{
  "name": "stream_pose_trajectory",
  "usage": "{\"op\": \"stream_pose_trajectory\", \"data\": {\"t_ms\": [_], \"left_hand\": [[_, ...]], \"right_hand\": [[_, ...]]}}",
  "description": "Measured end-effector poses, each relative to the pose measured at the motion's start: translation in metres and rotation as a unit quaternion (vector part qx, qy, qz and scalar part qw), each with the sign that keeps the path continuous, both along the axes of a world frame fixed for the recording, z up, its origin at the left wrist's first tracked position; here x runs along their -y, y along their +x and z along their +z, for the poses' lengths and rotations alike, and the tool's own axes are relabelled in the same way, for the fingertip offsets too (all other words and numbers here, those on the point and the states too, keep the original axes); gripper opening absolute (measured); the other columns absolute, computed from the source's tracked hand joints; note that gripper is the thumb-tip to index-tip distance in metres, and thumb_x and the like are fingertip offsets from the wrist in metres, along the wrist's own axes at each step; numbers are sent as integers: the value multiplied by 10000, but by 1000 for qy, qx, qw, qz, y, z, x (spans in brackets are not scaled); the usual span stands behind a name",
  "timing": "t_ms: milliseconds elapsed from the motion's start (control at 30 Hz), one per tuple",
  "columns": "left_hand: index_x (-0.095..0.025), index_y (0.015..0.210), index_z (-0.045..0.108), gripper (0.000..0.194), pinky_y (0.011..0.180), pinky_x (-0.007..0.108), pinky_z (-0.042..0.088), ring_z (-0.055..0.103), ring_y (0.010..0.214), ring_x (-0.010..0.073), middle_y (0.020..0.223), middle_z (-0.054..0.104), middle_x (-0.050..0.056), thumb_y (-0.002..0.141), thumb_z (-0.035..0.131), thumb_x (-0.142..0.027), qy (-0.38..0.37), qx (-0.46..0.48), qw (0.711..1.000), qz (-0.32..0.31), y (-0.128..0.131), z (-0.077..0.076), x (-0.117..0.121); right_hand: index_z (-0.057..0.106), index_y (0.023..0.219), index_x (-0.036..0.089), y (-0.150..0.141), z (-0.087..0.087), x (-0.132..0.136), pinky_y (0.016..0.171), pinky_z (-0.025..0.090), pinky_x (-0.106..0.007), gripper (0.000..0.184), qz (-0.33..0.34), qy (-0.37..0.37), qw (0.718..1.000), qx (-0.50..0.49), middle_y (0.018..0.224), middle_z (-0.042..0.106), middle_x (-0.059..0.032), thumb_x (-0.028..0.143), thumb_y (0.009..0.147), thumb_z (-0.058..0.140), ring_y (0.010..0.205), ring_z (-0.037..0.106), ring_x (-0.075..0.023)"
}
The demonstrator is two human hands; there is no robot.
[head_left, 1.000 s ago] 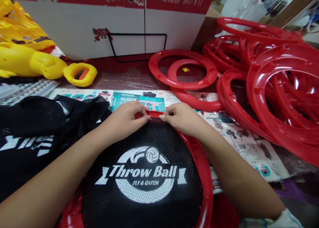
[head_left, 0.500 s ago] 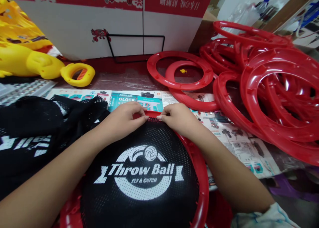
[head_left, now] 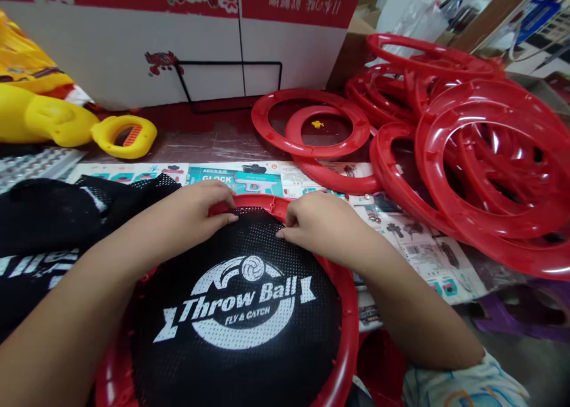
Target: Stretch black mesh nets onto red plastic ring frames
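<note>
A black mesh net printed "Throw Ball Fly & Catch" lies stretched over a red plastic ring right in front of me. My left hand pinches the net's far edge against the ring's rim, fingers curled. My right hand presses its curled fingers on the same far edge, a little to the right. The two hands are a short gap apart at the top of the ring.
A pile of black mesh nets lies at the left. Many red rings are stacked at the right, two more flat behind. Yellow plastic toy parts sit far left. A white and red carton stands behind. Printed sheets cover the table.
Both hands have slid apart along the net's far edge. The ring with the net has turned slightly, and the view has shifted a little to the right.
</note>
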State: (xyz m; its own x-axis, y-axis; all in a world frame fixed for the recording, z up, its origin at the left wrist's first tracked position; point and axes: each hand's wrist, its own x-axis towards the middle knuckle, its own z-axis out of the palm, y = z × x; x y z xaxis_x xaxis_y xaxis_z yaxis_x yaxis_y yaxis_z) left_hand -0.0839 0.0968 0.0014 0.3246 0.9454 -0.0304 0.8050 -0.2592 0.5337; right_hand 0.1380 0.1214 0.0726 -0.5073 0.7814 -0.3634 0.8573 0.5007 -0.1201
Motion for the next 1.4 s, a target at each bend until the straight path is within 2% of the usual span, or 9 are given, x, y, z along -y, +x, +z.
{"op": "stream_pose_trajectory", "data": {"t_ms": [133, 233, 300, 400, 500, 633, 1000, 1267, 1400], "left_hand": [[-236, 1066, 621, 394, 768, 432, 499, 632, 884, 304, 1014, 684, 84, 815, 537, -527, -39, -63, 997, 33, -9, 9, 9], [-253, 1092, 627, 397, 790, 425, 500, 639, 907, 297, 1038, 695, 66, 848, 495, -536, -20, -53, 998, 30, -6, 15, 9], [-252, 1072, 649, 357, 886, 411, 481, 619, 1019, 281, 1119, 683, 53, 872, 478, -494, 1, 5, 1000, -5, 3, 15, 4], [-244, 991, 679, 279, 954, 389, 453, 597, 1078, 249, 1153, 673, 38, 860, 530, -440, -29, 86, 995, -47, 17, 9, -6], [-223, 814, 683, 190, 951, 391, 442, 606, 1023, 234, 1065, 686, 39, 833, 560, -366, -35, 118, 992, -21, 24, 3, -11], [-205, 742, 656, 174, 918, 397, 442, 605, 968, 231, 991, 681, 48, 807, 552, -329, -42, 143, 989, 17, 27, 0, -11], [-192, 675, 579, 194, 739, 337, 428, 576, 801, 211, 827, 649, 55, 783, 514, -340, -1, 98, 994, 49, 35, 0, -11], [-186, 663, 565, 188, 655, 313, 384, 537, 717, 192, 741, 604, 46, 769, 486, -319, 23, 49, 995, 79, 39, 2, -9], [-183, 662, 567, 178, 644, 307, 379, 523, 694, 183, 731, 587, 37, 759, 492, -313, 20, 31, 994, 100, 40, 3, -9]], "right_hand": [[712, 780, 181, -5, -8, 1, 580, 306, -261, 180, 18, -9, 999, -44, 752, 681, -47, 230, 830, 547, 657, 544, -144], [709, 810, 168, -6, -16, -1, 599, 334, -250, 181, 16, -17, 994, -105, 794, 695, -49, 225, 842, 540, 679, 554, -135], [707, 809, 162, -7, -19, -2, 608, 343, -245, 179, 3, -13, 992, -127, 797, 697, -50, 219, 844, 540, 689, 560, -133], [703, 759, 159, -7, -21, -5, 597, 335, -241, 180, -7, -9, 988, -151, 748, 689, -39, 204, 835, 547, 664, 554, -123], [700, 720, 153, -7, -22, -9, 585, 328, -240, 184, -16, -5, 985, -174, 699, 678, -28, 193, 821, 551, 633, 545, -115], [708, 726, 153, -7, -27, -14, 574, 327, -239, 165, -42, -9, 982, -182, 695, 680, -27, 180, 795, 561, 615, 544, -113], [692, 698, 153, -9, -34, -16, 593, 347, -242, 159, -60, 19, 983, -172, 731, 682, -49, 181, 773, 554, 656, 558, -133], [694, 733, 151, -14, -42, -16, 569, 306, -266, 172, -61, 68, 985, -146, 736, 676, -62, 211, 772, 538, 656, 540, -152], [690, 703, 152, -14, -45, -18, 550, 289, -269, 184, -72, 68, 982, -163, 680, 655, -51, 227, 765, 534, 608, 510, -142]]}}
